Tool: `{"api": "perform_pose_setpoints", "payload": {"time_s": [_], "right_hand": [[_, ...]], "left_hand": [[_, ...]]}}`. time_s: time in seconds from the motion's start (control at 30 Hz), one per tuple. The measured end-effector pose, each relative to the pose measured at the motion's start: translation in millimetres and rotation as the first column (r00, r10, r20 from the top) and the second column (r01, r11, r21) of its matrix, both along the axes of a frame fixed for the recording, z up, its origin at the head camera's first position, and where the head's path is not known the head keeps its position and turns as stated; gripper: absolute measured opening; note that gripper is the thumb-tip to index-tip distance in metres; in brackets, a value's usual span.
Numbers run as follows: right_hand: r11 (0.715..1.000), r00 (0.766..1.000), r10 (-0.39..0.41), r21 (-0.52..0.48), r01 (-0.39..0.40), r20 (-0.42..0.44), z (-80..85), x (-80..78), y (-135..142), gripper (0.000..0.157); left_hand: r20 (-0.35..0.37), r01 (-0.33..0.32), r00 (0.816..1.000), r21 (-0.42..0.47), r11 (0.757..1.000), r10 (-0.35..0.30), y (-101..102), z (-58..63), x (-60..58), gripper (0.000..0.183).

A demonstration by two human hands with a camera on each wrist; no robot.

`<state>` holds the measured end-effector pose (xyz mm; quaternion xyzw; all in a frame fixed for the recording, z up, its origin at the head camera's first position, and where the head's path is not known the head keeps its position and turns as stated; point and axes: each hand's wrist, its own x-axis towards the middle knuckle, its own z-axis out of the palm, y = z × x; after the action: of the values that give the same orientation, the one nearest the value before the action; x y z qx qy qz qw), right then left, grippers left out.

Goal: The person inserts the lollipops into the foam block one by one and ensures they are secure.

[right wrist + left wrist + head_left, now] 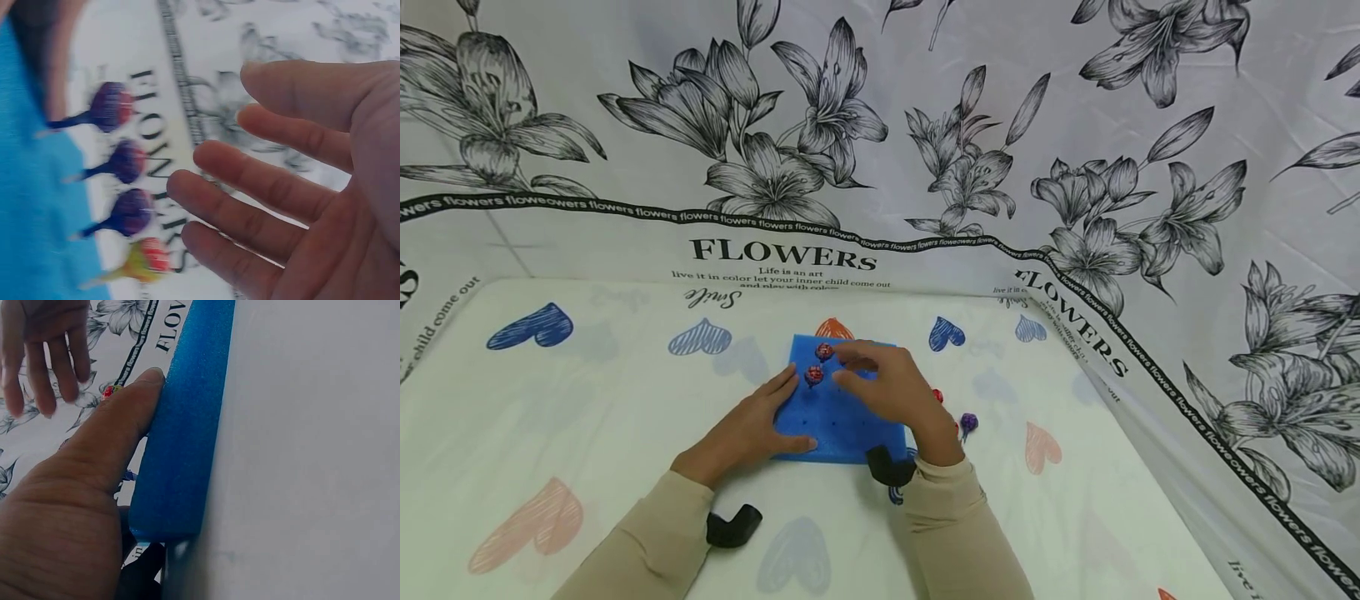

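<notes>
My left hand (752, 429) rests against the left side of a blue foam block (850, 433), its thumb (125, 415) stretched along the near edge. Small holes dot the block's top. Wrapped lollipops stand in it by their sticks; two of them, a rear one (824, 352) and a nearer one (814, 376), show in the head view. Over the block's right part hovers my right hand (887, 383), fingers loosely spread with nothing between them. The right wrist view shows a row of purple lollipops (128, 161) and a yellow-red lollipop (147, 259), beside the fingers.
Right of the block lie more lollipops on the table, a purple one (969, 422) and a red one (937, 396), partly hidden by my right hand. The white cloth (625, 433) is printed with hearts. A flower-printed curtain (925, 125) rises behind the table.
</notes>
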<state>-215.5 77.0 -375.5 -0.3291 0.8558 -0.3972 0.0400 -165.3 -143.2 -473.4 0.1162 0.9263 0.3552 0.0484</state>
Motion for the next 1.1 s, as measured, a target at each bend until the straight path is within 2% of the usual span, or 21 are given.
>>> {"api": "perform_pose_setpoints", "payload": {"time_s": [0.33,0.5,0.63,0.77,0.9,1.1], "right_hand": [[0.995,0.991,-0.084,-0.065,0.077,-0.109,34.9,13.6,40.2,0.035],[0.987,0.975,-0.126,-0.12,0.104,-0.185,44.9,16.3,67.2,0.036],[0.975,0.967,-0.159,-0.185,0.122,-0.2,49.5,16.5,87.1,0.035],[0.96,0.966,-0.196,-0.236,0.153,-0.169,49.4,13.1,102.8,0.034],[0.94,0.966,-0.239,-0.273,0.204,-0.099,43.4,5.8,115.0,0.034],[0.909,0.945,-0.328,-0.275,0.314,-0.004,29.3,-7.2,125.1,0.035]], "left_hand": [[0.01,-0.007,1.0,-0.004,1.0,0.007,1.1,0.1,0.7,0.111],[0.007,-0.002,1.0,-0.002,1.0,0.002,1.8,0.6,0.9,0.111],[0.005,0.0,1.0,-0.004,1.0,0.0,2.1,-0.2,1.2,0.112],[0.012,-0.001,1.0,-0.008,1.0,0.001,2.0,-0.2,1.4,0.113],[0.014,-0.004,1.0,-0.014,1.0,0.004,2.2,-0.4,1.5,0.113],[0.01,-0.006,1.0,-0.013,1.0,0.006,2.6,0.0,1.8,0.112]]}}
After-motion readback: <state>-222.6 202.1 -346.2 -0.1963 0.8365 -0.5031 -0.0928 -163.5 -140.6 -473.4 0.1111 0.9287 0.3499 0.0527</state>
